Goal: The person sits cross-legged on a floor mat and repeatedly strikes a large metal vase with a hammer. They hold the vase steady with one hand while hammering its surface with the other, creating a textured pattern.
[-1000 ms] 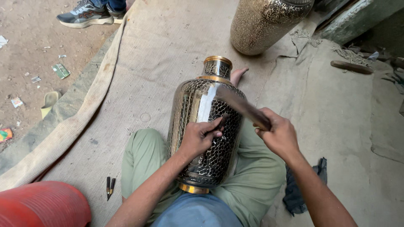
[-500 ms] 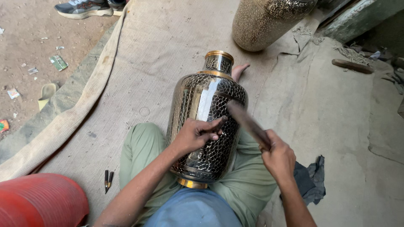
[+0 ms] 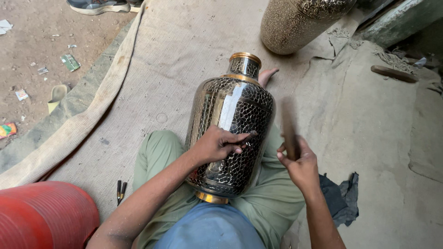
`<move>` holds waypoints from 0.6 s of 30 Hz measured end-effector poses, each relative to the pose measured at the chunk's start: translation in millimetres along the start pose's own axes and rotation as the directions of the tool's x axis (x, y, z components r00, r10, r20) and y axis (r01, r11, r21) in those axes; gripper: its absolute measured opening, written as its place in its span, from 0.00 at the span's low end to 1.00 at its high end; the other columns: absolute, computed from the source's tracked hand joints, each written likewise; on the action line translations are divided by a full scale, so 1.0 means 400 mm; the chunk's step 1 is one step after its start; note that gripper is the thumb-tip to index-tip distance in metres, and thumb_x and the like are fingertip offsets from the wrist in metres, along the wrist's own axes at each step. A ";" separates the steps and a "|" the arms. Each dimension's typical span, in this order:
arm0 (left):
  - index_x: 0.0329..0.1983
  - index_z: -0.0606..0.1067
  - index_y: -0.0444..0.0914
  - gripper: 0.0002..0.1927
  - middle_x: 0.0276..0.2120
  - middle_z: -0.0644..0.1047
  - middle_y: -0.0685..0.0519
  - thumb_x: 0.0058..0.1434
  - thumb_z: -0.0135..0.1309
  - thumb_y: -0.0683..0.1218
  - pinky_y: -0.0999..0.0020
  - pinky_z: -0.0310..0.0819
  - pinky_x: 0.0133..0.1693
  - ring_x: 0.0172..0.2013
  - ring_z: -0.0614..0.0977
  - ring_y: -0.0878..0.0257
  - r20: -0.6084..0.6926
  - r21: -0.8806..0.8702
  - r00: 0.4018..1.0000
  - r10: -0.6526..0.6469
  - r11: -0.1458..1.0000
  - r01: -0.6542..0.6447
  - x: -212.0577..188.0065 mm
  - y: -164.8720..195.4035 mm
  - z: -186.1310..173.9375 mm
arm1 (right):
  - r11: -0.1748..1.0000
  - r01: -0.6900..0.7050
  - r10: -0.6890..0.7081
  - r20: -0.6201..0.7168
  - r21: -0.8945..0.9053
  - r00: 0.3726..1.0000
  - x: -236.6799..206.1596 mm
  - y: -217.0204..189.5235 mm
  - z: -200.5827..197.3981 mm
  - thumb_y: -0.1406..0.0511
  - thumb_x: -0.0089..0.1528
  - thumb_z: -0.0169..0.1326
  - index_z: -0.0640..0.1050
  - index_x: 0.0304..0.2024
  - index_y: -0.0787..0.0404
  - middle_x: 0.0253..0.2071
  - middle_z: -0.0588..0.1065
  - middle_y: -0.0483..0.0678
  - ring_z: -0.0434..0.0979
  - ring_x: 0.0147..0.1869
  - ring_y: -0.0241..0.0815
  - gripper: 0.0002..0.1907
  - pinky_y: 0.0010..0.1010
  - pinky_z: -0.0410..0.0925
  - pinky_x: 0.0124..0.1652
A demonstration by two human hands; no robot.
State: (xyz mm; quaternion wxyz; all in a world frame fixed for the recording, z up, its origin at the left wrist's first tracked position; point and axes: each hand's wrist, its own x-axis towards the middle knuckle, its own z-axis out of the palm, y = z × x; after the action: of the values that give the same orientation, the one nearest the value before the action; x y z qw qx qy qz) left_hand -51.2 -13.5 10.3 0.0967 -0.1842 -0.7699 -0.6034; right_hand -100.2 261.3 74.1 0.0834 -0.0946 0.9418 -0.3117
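On the lap: large engraved metal vase [image 3: 230, 133], dark with a honeycomb pattern and brass bands, lies tilted across the person's green-trousered legs, neck pointing away, base against the belly.
Left hand [image 3: 216, 145]: rests on the vase's flank, grip pinched together on a thin chisel [image 3: 249, 135] whose tip touches the patterned surface.
Right hand [image 3: 300, 163]: grip clamped on the handle of a hammer [image 3: 290, 127], raised just beside the vase; the tool is motion-blurred, head hard to make out.
Ground cover: coarse burlap mat [image 3: 180, 55] under the person; a bare foot [image 3: 267, 75] shows past the vase neck.
Nearby: second engraved vessel [image 3: 300, 23] at the top, well apart; 2 small dark tools [image 3: 121, 190] on the mat by the left knee; dark rag [image 3: 344, 200] at right; red ribbed drum [image 3: 41, 214] at lower left; a shoe [image 3: 97, 5] at the top edge.
Risk, judged: a blow that glances off the chisel could land on the left fingers or dent the polished band; the round vase could roll on the lap and skew the line.
Packages and litter: small green flat packet [image 3: 70, 62] on the dirt at left, white paper scraps near it, a bright multicoloured wrapper [image 3: 7, 130] at the left edge; print too small to tell.
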 end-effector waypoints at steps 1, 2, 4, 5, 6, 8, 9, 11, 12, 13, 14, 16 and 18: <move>0.59 0.78 0.44 0.25 0.37 0.85 0.50 0.56 0.65 0.40 0.67 0.82 0.42 0.37 0.89 0.61 -0.012 -0.006 1.000 0.026 1.000 -0.026 0.000 -0.001 -0.001 | 0.990 -0.025 0.027 0.010 -0.141 1.000 -0.001 -0.008 -0.001 0.74 0.56 0.57 0.81 0.55 0.49 0.34 0.83 0.43 0.82 0.35 0.35 0.25 0.32 0.72 0.39; 0.59 0.78 0.44 0.26 0.36 0.85 0.50 0.56 0.65 0.40 0.67 0.82 0.42 0.36 0.89 0.61 -0.001 -0.001 1.000 0.016 1.000 -0.016 0.001 -0.002 -0.002 | 1.000 -0.004 0.004 0.000 0.024 1.000 -0.002 -0.015 0.000 0.74 0.56 0.58 0.80 0.54 0.51 0.34 0.82 0.44 0.80 0.36 0.34 0.24 0.32 0.71 0.38; 0.59 0.78 0.44 0.26 0.35 0.85 0.50 0.55 0.65 0.40 0.67 0.82 0.41 0.36 0.88 0.61 0.025 0.003 1.000 -0.013 1.000 0.013 0.002 -0.002 -0.003 | 0.938 0.032 -0.026 -0.023 0.346 0.999 -0.004 -0.027 0.008 0.73 0.55 0.60 0.78 0.52 0.56 0.35 0.78 0.45 0.75 0.37 0.33 0.22 0.31 0.68 0.36; 0.58 0.78 0.44 0.26 0.35 0.85 0.50 0.55 0.66 0.40 0.67 0.82 0.41 0.36 0.88 0.60 0.024 0.017 1.000 -0.011 1.000 0.010 0.003 -0.001 -0.003 | 0.990 0.017 -0.014 -0.024 0.139 1.000 -0.005 -0.030 0.009 0.73 0.57 0.60 0.79 0.51 0.55 0.32 0.78 0.46 0.76 0.35 0.35 0.19 0.32 0.69 0.37; 0.58 0.79 0.44 0.25 0.35 0.85 0.49 0.55 0.66 0.40 0.67 0.82 0.41 0.36 0.88 0.60 0.023 0.032 1.000 -0.007 0.999 0.006 0.003 0.000 -0.004 | 0.997 0.003 -0.005 -0.028 -0.073 1.000 -0.006 -0.033 0.011 0.73 0.59 0.60 0.81 0.50 0.53 0.29 0.77 0.48 0.77 0.32 0.38 0.17 0.33 0.69 0.37; 0.57 0.79 0.44 0.25 0.35 0.85 0.49 0.55 0.66 0.40 0.66 0.81 0.41 0.36 0.88 0.60 0.029 0.038 0.999 -0.012 0.999 0.011 0.004 0.002 -0.006 | 0.998 0.038 -0.041 -0.061 -0.040 0.997 -0.002 -0.038 0.016 0.73 0.59 0.60 0.80 0.48 0.54 0.29 0.77 0.47 0.77 0.34 0.38 0.15 0.32 0.69 0.39; 0.58 0.79 0.44 0.25 0.35 0.85 0.48 0.55 0.65 0.40 0.66 0.81 0.41 0.35 0.88 0.60 0.038 0.028 0.999 -0.023 0.999 0.022 0.004 0.004 -0.007 | 0.975 0.091 -0.073 -0.095 0.204 0.993 0.001 -0.039 0.019 0.74 0.58 0.60 0.78 0.48 0.57 0.33 0.77 0.45 0.77 0.38 0.35 0.16 0.30 0.70 0.40; 0.58 0.79 0.44 0.25 0.35 0.85 0.49 0.56 0.65 0.40 0.67 0.81 0.40 0.35 0.88 0.61 0.044 0.012 0.998 -0.046 0.999 0.045 0.005 0.006 -0.008 | 0.972 0.066 -0.051 -0.073 0.224 0.996 0.005 -0.041 0.022 0.75 0.58 0.61 0.77 0.47 0.58 0.35 0.78 0.44 0.77 0.39 0.35 0.16 0.30 0.69 0.40; 0.58 0.79 0.44 0.25 0.35 0.85 0.49 0.56 0.66 0.41 0.67 0.81 0.40 0.34 0.88 0.61 0.050 0.008 0.997 -0.055 0.998 0.055 0.005 0.007 -0.008 | 1.000 -0.009 0.009 -0.027 0.003 1.000 0.006 -0.041 0.024 0.74 0.59 0.62 0.79 0.48 0.58 0.34 0.79 0.46 0.77 0.37 0.37 0.15 0.31 0.69 0.39; 0.57 0.79 0.45 0.24 0.35 0.85 0.50 0.56 0.66 0.42 0.67 0.81 0.39 0.34 0.88 0.62 0.055 0.008 0.997 -0.060 0.998 0.059 0.007 0.008 -0.009 | 0.973 -0.071 0.073 0.001 -0.219 0.997 0.009 -0.041 0.026 0.74 0.61 0.63 0.81 0.48 0.57 0.32 0.79 0.47 0.78 0.35 0.39 0.14 0.31 0.68 0.38; 0.57 0.79 0.45 0.24 0.35 0.85 0.49 0.56 0.66 0.42 0.67 0.81 0.40 0.34 0.88 0.61 0.054 0.016 0.997 -0.061 0.998 0.061 0.009 0.008 -0.010 | 1.000 -0.028 0.028 -0.021 0.008 0.999 0.013 -0.041 0.029 0.75 0.59 0.62 0.80 0.48 0.58 0.34 0.79 0.46 0.78 0.38 0.37 0.15 0.30 0.69 0.39; 0.57 0.80 0.45 0.24 0.34 0.84 0.48 0.56 0.66 0.42 0.67 0.80 0.40 0.34 0.88 0.61 0.061 0.029 0.995 -0.077 0.997 0.075 0.007 0.009 -0.012 | 0.892 0.062 -0.028 -0.081 0.448 0.996 0.018 -0.039 0.040 0.79 0.55 0.60 0.77 0.48 0.60 0.38 0.78 0.44 0.77 0.43 0.33 0.19 0.26 0.72 0.42; 0.57 0.79 0.44 0.24 0.35 0.85 0.48 0.55 0.67 0.42 0.67 0.80 0.41 0.35 0.88 0.61 0.043 0.013 0.998 -0.047 0.999 0.047 0.007 0.008 -0.012 | 0.927 0.041 -0.009 -0.088 0.373 0.996 0.023 -0.033 0.052 0.78 0.55 0.60 0.76 0.48 0.61 0.38 0.78 0.44 0.77 0.41 0.34 0.19 0.27 0.72 0.40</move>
State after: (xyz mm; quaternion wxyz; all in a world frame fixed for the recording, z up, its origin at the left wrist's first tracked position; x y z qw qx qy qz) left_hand -52.8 -17.0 15.3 0.0670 -0.1785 -0.7796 -0.5966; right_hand -103.0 237.1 64.7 0.0559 -0.0757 0.8664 -0.4905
